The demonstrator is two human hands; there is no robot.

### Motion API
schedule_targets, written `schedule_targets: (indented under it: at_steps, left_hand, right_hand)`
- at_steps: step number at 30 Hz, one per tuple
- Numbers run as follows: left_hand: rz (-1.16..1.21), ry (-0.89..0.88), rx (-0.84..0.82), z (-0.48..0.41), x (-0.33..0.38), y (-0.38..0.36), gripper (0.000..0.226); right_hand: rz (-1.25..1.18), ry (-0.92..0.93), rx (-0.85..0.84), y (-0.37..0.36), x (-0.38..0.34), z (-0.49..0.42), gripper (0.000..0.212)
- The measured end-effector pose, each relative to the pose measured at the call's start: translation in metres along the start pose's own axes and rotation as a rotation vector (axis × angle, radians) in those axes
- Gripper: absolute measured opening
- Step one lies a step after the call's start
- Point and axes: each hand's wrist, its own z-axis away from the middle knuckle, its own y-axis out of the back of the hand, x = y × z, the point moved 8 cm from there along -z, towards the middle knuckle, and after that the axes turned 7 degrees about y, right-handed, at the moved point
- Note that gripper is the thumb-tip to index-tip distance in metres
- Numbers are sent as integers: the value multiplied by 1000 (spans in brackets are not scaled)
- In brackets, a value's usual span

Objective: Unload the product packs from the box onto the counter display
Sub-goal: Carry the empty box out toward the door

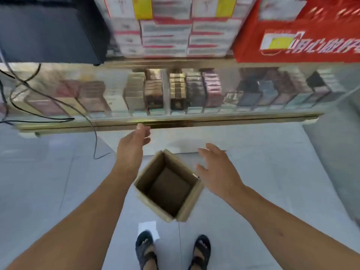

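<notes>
The one box (150, 172) is seen empty on the floor, so the unloading is judged done. Product packs (153, 90), too blurred to be counted, are ranged in rows under the glass surface (175, 121). The grip of the left hand (134, 145) and of the right hand (218, 168) is spread wide near the box, with nothing held.

Plain brown cardboard box (168, 189) on pale grey floor tiles (48, 182), shiny gold trim on the counter display (194, 123), stacked packs (165, 34) up top are white with red stripes and yellow patches, banner (302, 39) is bright red with white lettering, sandals (145, 248) are dark blue, cables (95, 145) black.
</notes>
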Motion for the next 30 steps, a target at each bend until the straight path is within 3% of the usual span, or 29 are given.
schedule_targets:
  at_steps: [5, 10, 13, 18, 23, 27, 30]
  left_hand:
    - [-191, 65, -76, -48, -105, -9, 53]
    - [-270, 94, -100, -109, -189, -10, 24]
    - [-320, 99, -88, -153, -245, -13, 44]
    - [-431, 32, -97, -215, -317, -38, 50]
    - [-744, -53, 23, -261, -337, -50, 53]
    - [-918, -57, 14, -274, -344, -60, 17]
    - [-885, -55, 49, -267, -341, -58, 12]
  right_hand:
    - [-51, -107, -61, -105, 40, -2, 49]
    - [-69, -251, -11, -197, 78, -25, 51]
    - [-70, -325, -18, -268, 103, -37, 51]
    - [-27, -389, -30, -363, 143, -55, 52]
    - [17, -380, 81, -405, 171, -67, 43]
    - [-42, -332, 237, -406, 172, -69, 48]
    - [-174, -391, 314, -397, 180, -65, 58]
